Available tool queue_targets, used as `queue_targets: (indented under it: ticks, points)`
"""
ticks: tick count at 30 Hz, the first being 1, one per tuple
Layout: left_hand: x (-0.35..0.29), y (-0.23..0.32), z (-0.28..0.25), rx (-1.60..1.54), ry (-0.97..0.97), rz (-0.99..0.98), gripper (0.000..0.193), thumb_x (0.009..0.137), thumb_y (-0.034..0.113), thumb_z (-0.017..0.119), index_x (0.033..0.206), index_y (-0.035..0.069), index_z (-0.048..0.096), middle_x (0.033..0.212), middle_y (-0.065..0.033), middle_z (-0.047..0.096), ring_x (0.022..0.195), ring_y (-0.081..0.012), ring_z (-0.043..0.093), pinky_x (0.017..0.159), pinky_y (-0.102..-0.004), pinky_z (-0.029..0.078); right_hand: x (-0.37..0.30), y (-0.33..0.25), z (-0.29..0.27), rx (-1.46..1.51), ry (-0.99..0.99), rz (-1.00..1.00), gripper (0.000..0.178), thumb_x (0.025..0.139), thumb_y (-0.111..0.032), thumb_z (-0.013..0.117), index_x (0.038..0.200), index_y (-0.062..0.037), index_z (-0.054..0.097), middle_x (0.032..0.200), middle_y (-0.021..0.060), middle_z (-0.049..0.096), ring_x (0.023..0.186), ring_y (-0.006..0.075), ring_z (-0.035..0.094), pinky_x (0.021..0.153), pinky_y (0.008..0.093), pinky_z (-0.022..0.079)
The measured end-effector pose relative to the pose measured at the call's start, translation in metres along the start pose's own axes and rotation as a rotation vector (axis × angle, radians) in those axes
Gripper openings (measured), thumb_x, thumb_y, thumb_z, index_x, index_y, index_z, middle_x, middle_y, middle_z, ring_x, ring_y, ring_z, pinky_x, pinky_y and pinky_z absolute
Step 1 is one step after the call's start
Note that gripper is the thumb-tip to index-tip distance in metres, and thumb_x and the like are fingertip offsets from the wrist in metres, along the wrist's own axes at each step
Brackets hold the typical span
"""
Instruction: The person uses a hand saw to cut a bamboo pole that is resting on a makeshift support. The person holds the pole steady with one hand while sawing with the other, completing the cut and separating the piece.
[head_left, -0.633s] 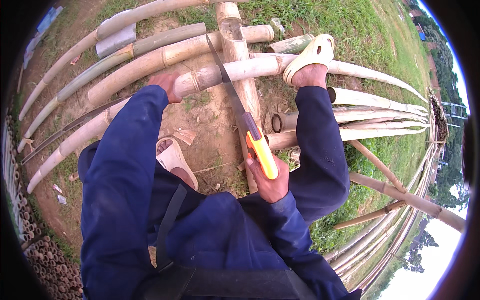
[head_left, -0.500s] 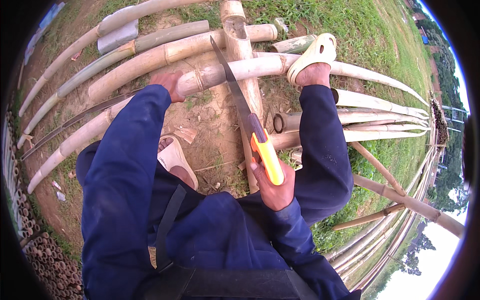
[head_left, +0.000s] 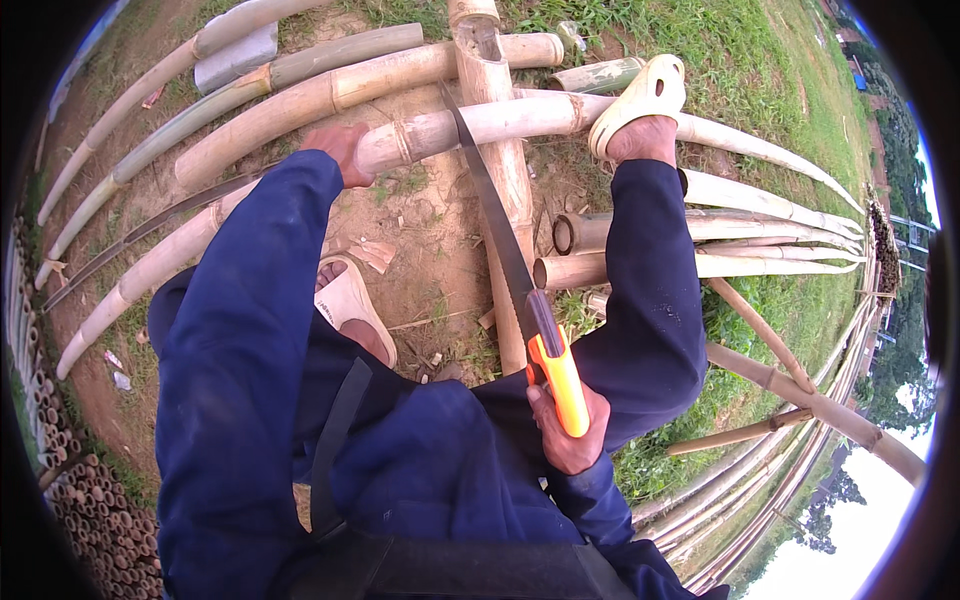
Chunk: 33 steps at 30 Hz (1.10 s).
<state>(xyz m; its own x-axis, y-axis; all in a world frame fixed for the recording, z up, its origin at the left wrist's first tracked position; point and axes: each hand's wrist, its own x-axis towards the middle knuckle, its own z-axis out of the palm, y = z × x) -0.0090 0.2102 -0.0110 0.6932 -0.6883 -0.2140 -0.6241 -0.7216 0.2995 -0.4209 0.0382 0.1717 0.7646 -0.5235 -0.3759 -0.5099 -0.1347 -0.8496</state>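
Observation:
My right hand [head_left: 575,440] is wrapped round the orange-yellow handle of a hand saw [head_left: 492,205]. The long dark blade slants up and away to the left, and its far part lies across a pale bamboo pole [head_left: 535,117]. At that pole's left end my left hand [head_left: 340,152] is closed, gripping the end. The pole rests across an upright-lying bamboo support [head_left: 511,190] with a notch cut near its far end. My right foot, in a cream clog [head_left: 645,95], presses on the pole to the right of the support.
Several bamboo poles [head_left: 290,115] lie to the left and beyond the held one. More pole ends [head_left: 565,236] lie near my right leg. Stacked cut bamboo [head_left: 100,510] stands at the lower left. Bamboo props [head_left: 820,405] cross at the right. My left foot wears a sandal [head_left: 350,305].
My right hand has drawn the saw back toward me and slightly right, so the blade's tip is nearer the pole. The left hand keeps its place at the pole's end.

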Motion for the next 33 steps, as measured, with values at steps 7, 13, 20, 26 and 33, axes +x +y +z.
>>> queue_targets:
  ticks: [7, 13, 20, 26, 33]
  points:
    - [0.023, -0.005, -0.010, -0.010, -0.019, -0.031, 0.058, 0.063, 0.038, 0.082, 0.112, 0.011, 0.066, 0.094, -0.0203, 0.073, 0.093, -0.0412, 0.070, 0.085, -0.0504, 0.054, 0.057, 0.003, 0.005, -0.003, 0.022, -0.070, 0.014, 0.093, -0.006, 0.070, 0.102, 0.0055, 0.070, 0.067, 0.0043, 0.062, 0.061, 0.0074, 0.054, 0.057, 0.0280, 0.046]
    - [0.007, -0.005, -0.001, -0.015, -0.006, 0.023, 0.055, 0.065, 0.037, 0.081, 0.110, 0.011, 0.065, 0.096, -0.0198, 0.073, 0.094, -0.0412, 0.070, 0.086, -0.0507, 0.054, 0.026, 0.005, 0.019, -0.058, 0.001, -0.198, 0.019, 0.092, -0.008, 0.073, 0.104, 0.0054, 0.069, 0.069, 0.0095, 0.064, 0.060, 0.0129, 0.059, 0.061, 0.0311, 0.050]
    - [0.008, 0.001, -0.004, 0.002, -0.074, -0.070, 0.058, 0.064, 0.034, 0.082, 0.116, 0.014, 0.063, 0.104, -0.0189, 0.073, 0.098, -0.0410, 0.069, 0.086, -0.0499, 0.054, 0.050, -0.007, -0.003, -0.087, -0.002, -0.155, 0.018, 0.091, -0.006, 0.072, 0.106, 0.0046, 0.071, 0.072, 0.0095, 0.067, 0.060, 0.0128, 0.061, 0.061, 0.0301, 0.050]
    - [0.002, 0.020, -0.010, 0.042, -0.060, -0.102, 0.068, 0.067, 0.041, 0.083, 0.125, 0.014, 0.059, 0.108, -0.0176, 0.073, 0.103, -0.0392, 0.070, 0.091, -0.0493, 0.054, 0.034, 0.020, 0.022, 0.029, 0.010, -0.132, 0.020, 0.092, -0.007, 0.074, 0.108, 0.0048, 0.070, 0.073, 0.0056, 0.066, 0.066, 0.0080, 0.058, 0.063, 0.0281, 0.050]
    - [0.006, 0.017, 0.004, 0.172, -0.088, -0.201, 0.073, 0.069, 0.045, 0.083, 0.129, 0.015, 0.053, 0.115, -0.0164, 0.070, 0.102, -0.0387, 0.070, 0.087, -0.0497, 0.055, 0.033, 0.026, 0.018, 0.037, 0.013, -0.131, 0.020, 0.091, -0.007, 0.075, 0.104, 0.0053, 0.068, 0.072, 0.0090, 0.065, 0.062, 0.0109, 0.057, 0.063, 0.0294, 0.050]
